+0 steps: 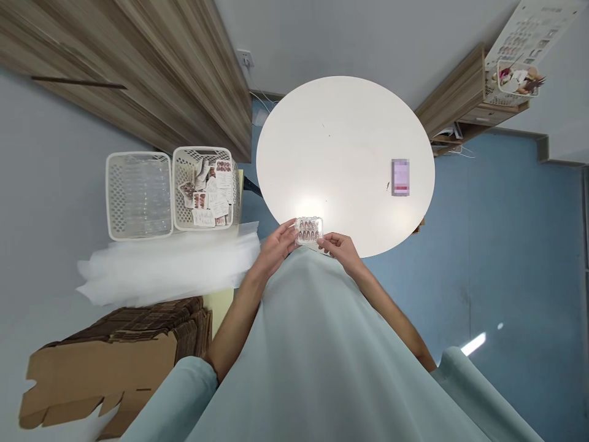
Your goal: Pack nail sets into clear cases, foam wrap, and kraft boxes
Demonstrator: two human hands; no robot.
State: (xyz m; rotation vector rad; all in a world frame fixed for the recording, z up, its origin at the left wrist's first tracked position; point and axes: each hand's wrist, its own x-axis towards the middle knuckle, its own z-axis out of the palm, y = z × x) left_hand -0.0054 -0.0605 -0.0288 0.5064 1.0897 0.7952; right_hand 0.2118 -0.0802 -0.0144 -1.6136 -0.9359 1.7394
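Note:
A small clear plastic case of press-on nails is held near the front edge of the round white table. Two rows of dark, shiny nails show through it. My left hand grips the case by its left side, fingers along the edge. On the opposite side, the fingertips of my right hand pinch its lower right corner. Whether the case rests on the table or is just above it, I cannot tell.
A phone-like pink item lies on the table's right. To the left stand a basket of clear plastic cases and a basket of nail sets and cards. White packing sheets and folded cardboard boxes are stacked nearer me.

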